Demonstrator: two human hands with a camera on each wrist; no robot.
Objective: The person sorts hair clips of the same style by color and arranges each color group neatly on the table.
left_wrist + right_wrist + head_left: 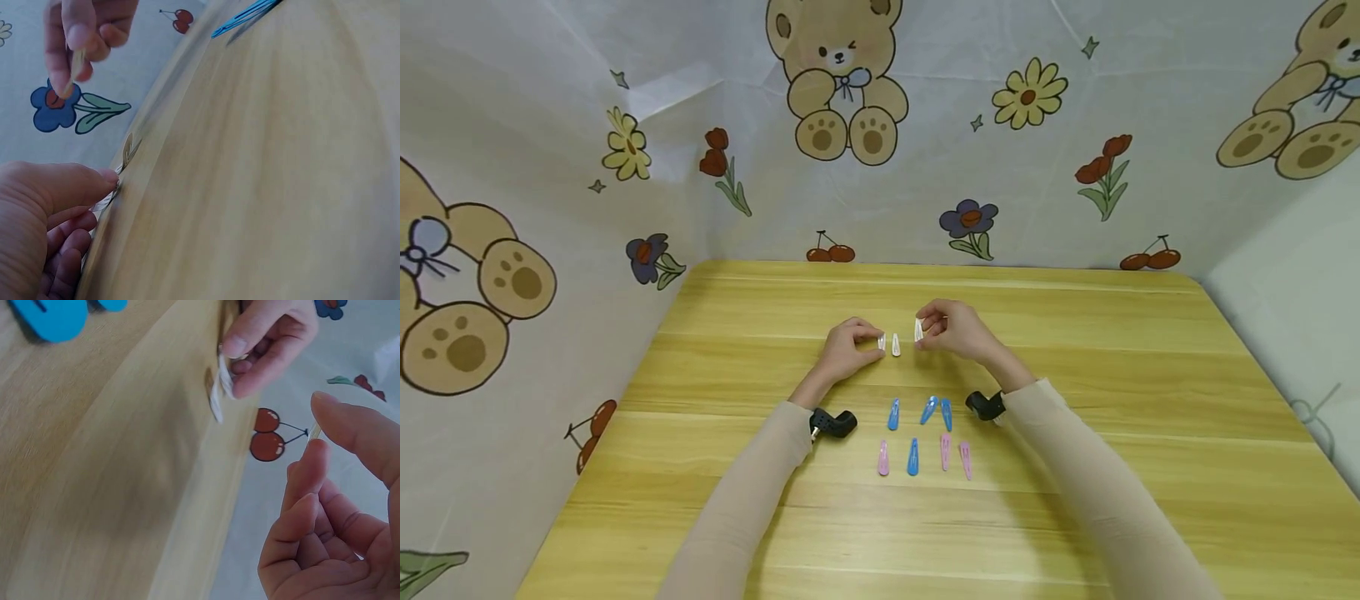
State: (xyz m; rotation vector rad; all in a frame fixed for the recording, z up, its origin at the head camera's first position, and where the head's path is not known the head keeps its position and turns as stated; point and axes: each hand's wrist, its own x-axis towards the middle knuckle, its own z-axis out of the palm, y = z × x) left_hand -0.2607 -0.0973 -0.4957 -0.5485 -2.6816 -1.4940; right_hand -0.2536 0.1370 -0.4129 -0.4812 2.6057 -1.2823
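In the head view, my left hand (847,350) pinches a white hair clip (882,342) between thumb and fingers, low at the table. Just right of it another white clip (896,345) lies on the wood. My right hand (957,330) pinches a white clip (918,331) by its ends, raised above the table in the left wrist view. The right wrist view shows my right thumb and index finger (306,465) meeting on the thin edge of that clip, and my left hand (272,337) on its clip beside the lying one.
Nearer me on the wooden table (1075,500) lie several blue clips (913,457) and three pink clips (883,458). A patterned cloth (925,175) hangs behind the table's far edge. Black wrist cameras (835,423) sit at both sleeves.
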